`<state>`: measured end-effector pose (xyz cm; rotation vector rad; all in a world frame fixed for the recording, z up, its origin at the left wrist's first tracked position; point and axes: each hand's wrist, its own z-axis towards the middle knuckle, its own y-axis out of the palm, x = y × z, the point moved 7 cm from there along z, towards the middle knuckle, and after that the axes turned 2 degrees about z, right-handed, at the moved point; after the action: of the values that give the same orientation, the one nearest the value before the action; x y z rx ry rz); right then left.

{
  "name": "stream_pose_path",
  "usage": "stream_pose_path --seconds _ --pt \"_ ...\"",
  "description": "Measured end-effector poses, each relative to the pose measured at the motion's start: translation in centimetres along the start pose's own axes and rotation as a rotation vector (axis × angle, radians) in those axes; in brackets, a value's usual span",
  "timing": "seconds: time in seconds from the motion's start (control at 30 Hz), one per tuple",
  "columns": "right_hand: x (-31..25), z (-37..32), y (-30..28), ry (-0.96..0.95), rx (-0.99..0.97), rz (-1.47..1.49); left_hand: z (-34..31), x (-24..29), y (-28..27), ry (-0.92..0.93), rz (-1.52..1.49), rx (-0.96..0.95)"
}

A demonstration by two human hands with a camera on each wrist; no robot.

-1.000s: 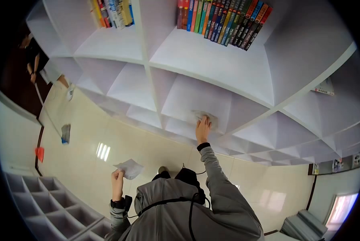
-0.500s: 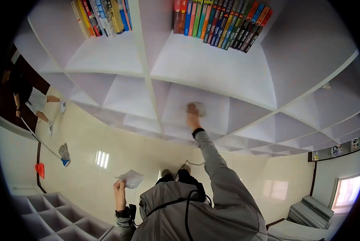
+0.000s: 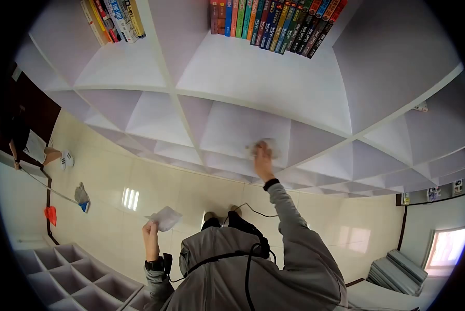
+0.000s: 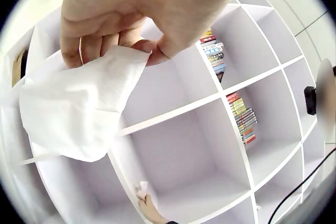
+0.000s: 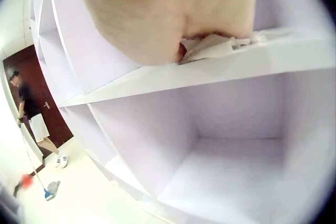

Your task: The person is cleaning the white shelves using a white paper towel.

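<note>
My left hand [image 3: 150, 239] is held out over the floor and pinches a thin white tissue [image 4: 73, 111] by one corner, so the sheet hangs flat and loose. Inside a low cubby of the white shelf unit [image 3: 227, 140], my right hand [image 3: 263, 161] holds a crumpled tissue [image 5: 212, 48] against the board. In the right wrist view the palm covers most of that tissue, with its creased edge showing at the front rim of the shelf board [image 5: 220, 74].
Rows of books [image 3: 274, 23] stand in the cubby above. A second low shelf unit [image 3: 69, 280] is behind at left. On the floor side, another person [image 5: 34, 111] holds a mop [image 3: 82, 198]. Grey panels [image 3: 398, 272] lie at right; a cable [image 3: 258, 211] trails by my feet.
My right hand has shifted about over the cubby board with the crumpled tissue, lately rightward and toward me. The left hand keeps its tissue nearly still. The other person has moved further left.
</note>
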<state>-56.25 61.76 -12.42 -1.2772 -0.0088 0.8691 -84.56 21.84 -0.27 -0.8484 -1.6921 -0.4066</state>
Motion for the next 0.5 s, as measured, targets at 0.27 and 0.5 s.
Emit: stream_pose_path --seconds 0.27,0.5 --pt "6.5 1.3 2.4 0.233 0.133 -0.221 -2.1 0.8 3.1 0.025 -0.045 0.019" --pt "-8.9 3.6 9.0 -0.063 -0.103 -0.118 -4.1 -2.0 0.6 0.056 -0.147 0.023"
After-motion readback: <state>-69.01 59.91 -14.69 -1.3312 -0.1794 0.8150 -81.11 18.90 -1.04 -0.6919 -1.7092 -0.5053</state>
